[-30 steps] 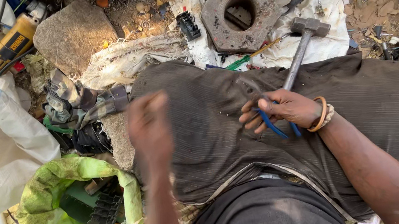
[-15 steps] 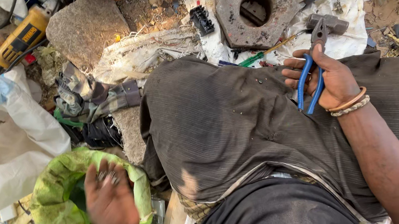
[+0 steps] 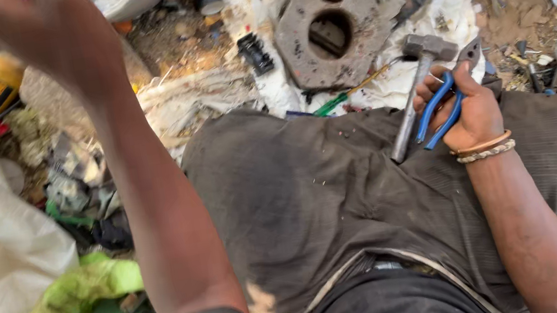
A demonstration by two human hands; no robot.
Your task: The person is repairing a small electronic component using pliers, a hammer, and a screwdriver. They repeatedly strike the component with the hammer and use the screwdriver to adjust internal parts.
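Two hands were apart: the right hand (image 3: 469, 111) clamped on blue-handled pliers (image 3: 444, 108) beside a hammer (image 3: 417, 93) on the lap; the left hand (image 3: 51, 36) rose, blurred, grip unclear. Crowded clutter likely risked the pliers snagging the hammer.

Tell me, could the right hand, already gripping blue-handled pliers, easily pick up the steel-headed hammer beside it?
Probably not cleanly. The right hand is full, closed around the blue-handled pliers. The steel-headed hammer lies right against its fingers, with nothing between them.

Hammer (image 3: 416, 86) lies left of pliers (image 3: 445, 104), before metal plate (image 3: 331, 29).
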